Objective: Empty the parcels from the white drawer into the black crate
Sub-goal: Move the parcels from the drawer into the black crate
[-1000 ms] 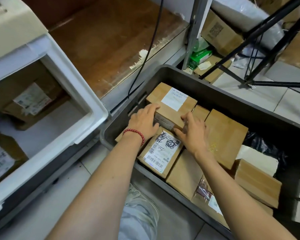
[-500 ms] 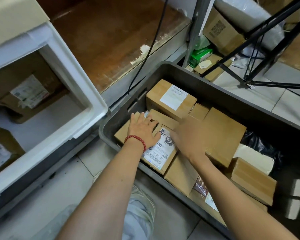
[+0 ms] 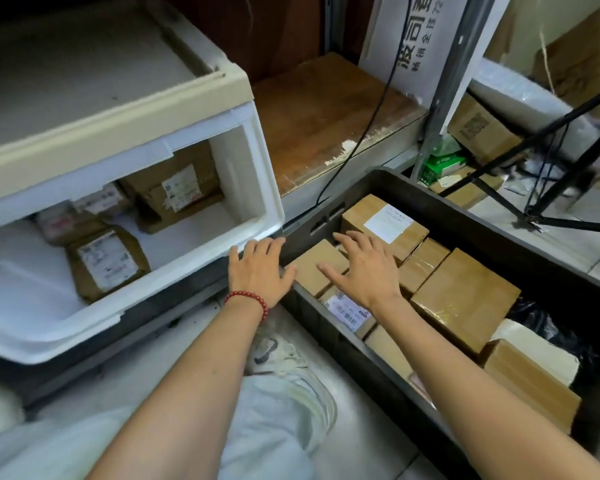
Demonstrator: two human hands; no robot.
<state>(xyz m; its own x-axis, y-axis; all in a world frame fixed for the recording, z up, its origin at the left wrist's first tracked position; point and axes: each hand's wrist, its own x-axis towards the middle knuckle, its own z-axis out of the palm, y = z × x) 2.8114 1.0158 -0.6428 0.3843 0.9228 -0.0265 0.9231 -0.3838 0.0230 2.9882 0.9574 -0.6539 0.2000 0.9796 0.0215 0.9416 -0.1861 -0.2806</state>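
Reaching: both hands empty, next pick judged to be from the white drawer (image 3: pixel 250 188).
Left hand (image 3: pixel 259 271): fingers spread, holding nothing, just beside the drawer's front corner.
Right hand (image 3: pixel 366 268): open grip, above boxes in the black crate (image 3: pixel 499 216).
Parcels (image 3: pixel 106 263): brown padded, white labels, several lying flat in the drawer.
Tip: take the nearest first, pinch edges, lift clear of the drawer lip.

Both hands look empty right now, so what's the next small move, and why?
Probably reach the left hand into the white drawer for the nearest labelled parcel. Both hands are open and hold nothing; the right hand hovers over the black crate, and parcels remain in the drawer.
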